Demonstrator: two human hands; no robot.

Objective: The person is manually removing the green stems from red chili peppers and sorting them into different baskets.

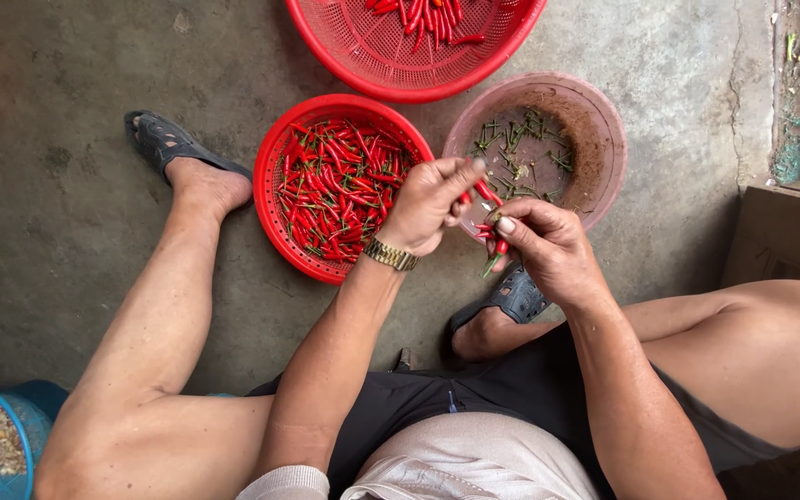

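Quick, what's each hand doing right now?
Left hand: closed, pinching a red chili.
Right hand: closed on a few red chilies with green stems.

Chilli basket (pixel 300 243) left of stem bowl (pixel 594 130).

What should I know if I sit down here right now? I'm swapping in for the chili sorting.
Left hand: pinching one red chili by its end, wristwatch on that wrist.
Right hand: closed on a small bunch of chilies, thumb at the stems.
Red basket by the left foot: full of red chilies with green stems on.
Pink bowl ahead of the hands: green stems only, thinly scattered.
Far red basket: a few chilies; whether stemmed, cannot tell.
Done: some stems off. Left: most of the near basket.
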